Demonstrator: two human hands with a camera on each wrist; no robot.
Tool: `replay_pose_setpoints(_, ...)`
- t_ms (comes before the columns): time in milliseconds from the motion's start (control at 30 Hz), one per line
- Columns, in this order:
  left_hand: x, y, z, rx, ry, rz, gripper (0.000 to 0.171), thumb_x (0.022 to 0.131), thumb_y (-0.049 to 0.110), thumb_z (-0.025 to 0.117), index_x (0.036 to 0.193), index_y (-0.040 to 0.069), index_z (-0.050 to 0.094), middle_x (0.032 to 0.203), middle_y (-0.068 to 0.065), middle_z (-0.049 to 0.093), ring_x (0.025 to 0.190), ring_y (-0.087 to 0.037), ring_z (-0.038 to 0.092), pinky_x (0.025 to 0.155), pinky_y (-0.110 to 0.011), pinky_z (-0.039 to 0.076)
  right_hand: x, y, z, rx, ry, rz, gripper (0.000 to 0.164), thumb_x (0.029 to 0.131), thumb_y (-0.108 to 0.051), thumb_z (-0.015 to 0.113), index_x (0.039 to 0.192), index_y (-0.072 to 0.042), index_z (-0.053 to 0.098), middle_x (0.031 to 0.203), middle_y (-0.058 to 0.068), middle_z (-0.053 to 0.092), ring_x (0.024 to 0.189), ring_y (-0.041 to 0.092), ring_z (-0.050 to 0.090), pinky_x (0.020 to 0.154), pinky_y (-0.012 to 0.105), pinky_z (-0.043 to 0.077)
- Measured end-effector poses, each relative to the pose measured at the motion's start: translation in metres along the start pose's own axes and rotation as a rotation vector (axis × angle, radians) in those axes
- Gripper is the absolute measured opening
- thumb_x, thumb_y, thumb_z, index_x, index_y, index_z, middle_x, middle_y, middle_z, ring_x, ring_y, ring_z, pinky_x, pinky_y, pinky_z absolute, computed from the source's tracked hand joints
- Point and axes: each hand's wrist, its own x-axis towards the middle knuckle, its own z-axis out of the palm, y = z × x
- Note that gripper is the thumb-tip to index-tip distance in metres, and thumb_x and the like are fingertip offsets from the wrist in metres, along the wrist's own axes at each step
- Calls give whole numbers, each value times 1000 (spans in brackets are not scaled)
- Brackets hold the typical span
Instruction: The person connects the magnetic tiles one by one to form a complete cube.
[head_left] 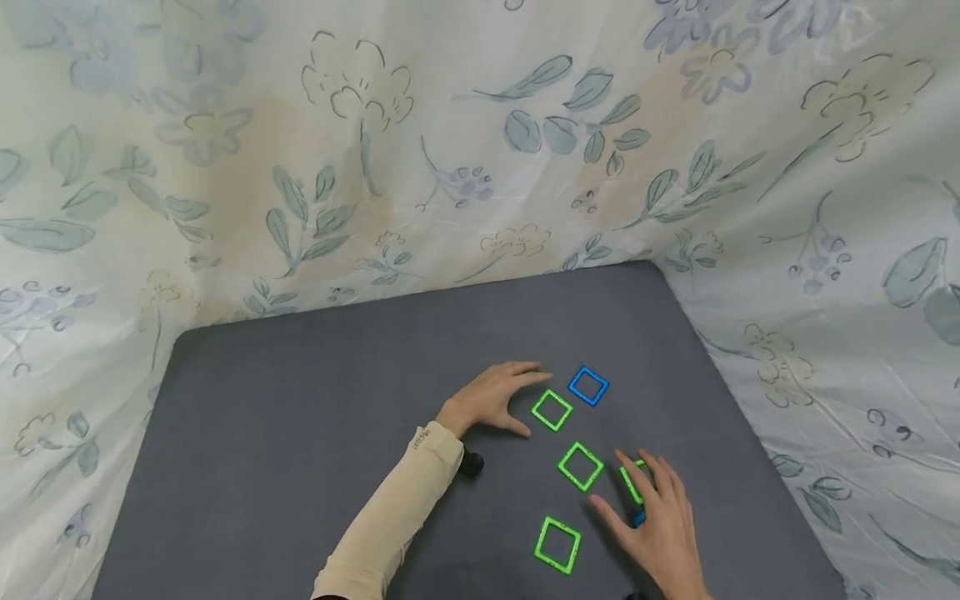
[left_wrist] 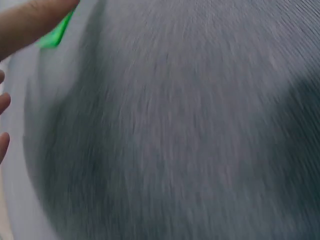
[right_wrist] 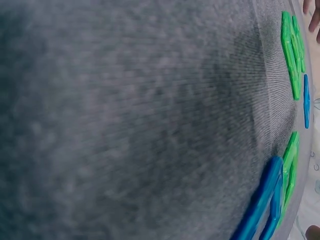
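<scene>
My left hand (head_left: pixel 497 396) is at the middle right of the mat, thumb and fingers spread apart and nothing held. Just right of its fingertips lies a hollow green square tile (head_left: pixel 543 421), and beyond that a blue square tile (head_left: pixel 596 377). In the left wrist view, a bit of green (left_wrist: pixel 59 32) shows behind a finger. My right hand (head_left: pixel 660 527) reaches over another green tile (head_left: pixel 630 486) with parted fingers, covering part of it. Under that palm peeks a second blue tile (head_left: pixel 639 519), seen larger in the right wrist view as a blue frame (right_wrist: pixel 260 200).
Between the hands lies one more green tile (head_left: pixel 572 479), with another green tile (head_left: pixel 552 564) nearer the front. All rest on a dark grey padded surface (head_left: pixel 300 417). Flower-patterned cloth (head_left: pixel 450 150) hangs behind it and along the sides.
</scene>
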Motion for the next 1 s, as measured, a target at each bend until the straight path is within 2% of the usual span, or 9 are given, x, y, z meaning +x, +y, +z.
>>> replay_pose_setpoints(233,22,15,11,84,-143,52,87,86,45,81,159,30,37,168,2,33,156,-21,32,126,-43,29,-6,2,-3,-28,1,13,76,67,-37,95,135,-18,66,137,21,58,127,52,49,85,75,41)
replay_pose_setpoints(400,29,23,11,114,-160,77,73,92,37,77,157,29,42,159,4,47,149,-20,42,123,-42,34,-9,4,-5,-14,1,32,75,68,-36,95,135,-19,66,137,20,58,126,50,50,85,75,41)
replay_pose_setpoints(500,31,24,12,124,-128,91,68,94,37,75,155,30,45,153,3,54,143,-20,48,120,-43,38,-9,6,-6,-13,-4,45,79,68,-36,95,139,-20,63,137,20,58,126,50,50,85,75,41)
replay_pose_setpoints(667,18,16,19,129,-12,115,65,96,43,71,154,27,47,144,2,61,133,-20,55,112,-42,44,-9,5,-2,-9,-4,22,84,68,-34,95,143,-19,59,136,22,58,125,50,51,85,74,42)
replay_pose_setpoints(800,0,8,26,121,103,120,69,95,46,71,155,26,45,140,3,65,125,-18,59,104,-40,48,-8,5,1,0,4,-12,87,68,-32,95,145,-18,58,134,22,59,123,49,52,83,72,43)
replay_pose_setpoints(1000,-38,-8,27,52,232,53,73,92,44,76,156,26,44,139,4,66,118,-17,61,100,-42,48,-4,4,5,28,21,-72,90,67,-29,96,147,-16,56,132,20,61,120,48,54,79,69,45)
